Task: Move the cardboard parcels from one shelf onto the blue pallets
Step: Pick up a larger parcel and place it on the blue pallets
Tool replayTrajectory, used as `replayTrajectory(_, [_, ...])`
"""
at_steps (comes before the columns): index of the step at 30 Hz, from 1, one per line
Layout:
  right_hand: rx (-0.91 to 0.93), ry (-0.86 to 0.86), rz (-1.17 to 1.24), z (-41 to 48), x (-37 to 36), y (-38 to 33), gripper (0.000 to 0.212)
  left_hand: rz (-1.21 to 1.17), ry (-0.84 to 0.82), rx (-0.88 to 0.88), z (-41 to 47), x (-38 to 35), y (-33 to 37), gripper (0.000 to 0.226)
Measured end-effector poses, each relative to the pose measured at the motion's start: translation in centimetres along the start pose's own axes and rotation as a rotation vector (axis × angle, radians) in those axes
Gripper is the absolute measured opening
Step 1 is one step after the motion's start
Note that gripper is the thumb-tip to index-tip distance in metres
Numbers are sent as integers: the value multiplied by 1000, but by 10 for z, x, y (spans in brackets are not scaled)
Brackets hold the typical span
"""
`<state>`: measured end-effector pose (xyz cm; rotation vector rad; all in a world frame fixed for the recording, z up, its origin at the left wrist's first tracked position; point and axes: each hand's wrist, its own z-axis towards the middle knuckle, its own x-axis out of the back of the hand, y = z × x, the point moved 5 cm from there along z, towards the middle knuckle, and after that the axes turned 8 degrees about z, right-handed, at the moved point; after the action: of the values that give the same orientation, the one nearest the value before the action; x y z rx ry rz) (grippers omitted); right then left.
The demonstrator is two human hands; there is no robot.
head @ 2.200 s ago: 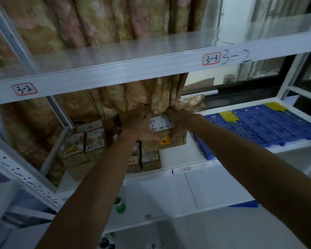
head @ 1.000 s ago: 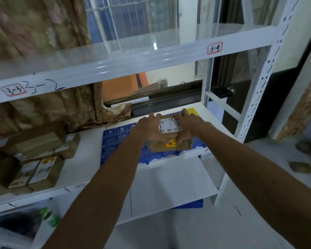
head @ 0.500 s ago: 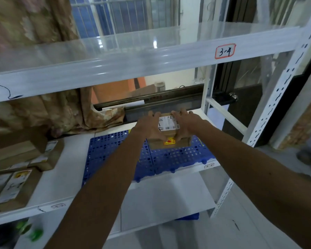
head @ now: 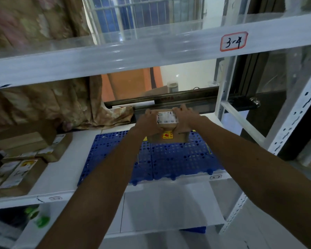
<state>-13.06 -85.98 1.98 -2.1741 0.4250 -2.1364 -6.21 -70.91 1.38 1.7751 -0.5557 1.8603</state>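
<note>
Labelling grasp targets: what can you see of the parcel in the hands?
The parcel is a small, closed brown cardboard box, roughly level. A white printed label with handwriting lies on its top; a yellow and red sticker is on the near face. The left hand grips its left side, the right hand its right, fingers curled over the top. It is over the back of the blue pallet; contact cannot be told.
</note>
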Motion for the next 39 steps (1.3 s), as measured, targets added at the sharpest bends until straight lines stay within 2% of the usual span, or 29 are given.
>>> replayTrajectory(5, [40, -40, -2, 16, -20, 13, 117, 10, -20, 55, -6, -36, 2, 70])
replayTrajectory(9, [25, -86, -29, 26, -38, 21, 116, 15, 55, 62, -12, -59, 0, 61])
replayTrajectory(17, [56, -73, -8, 44, -49, 33, 105, 117, 152, 37, -24, -77, 4, 67])
replayTrajectory(21, [65, -2, -14, 52, -57, 33, 95, 103, 179, 43, -10, -77, -9, 67])
replayTrajectory(28, [50, 46, -13, 61, -66, 34, 90, 106, 84, -11, 15, -67, -27, 82])
replayTrajectory(39, [37, 54, 25, 70, -73, 41, 90, 78, -32, -41, 42, -56, -33, 68])
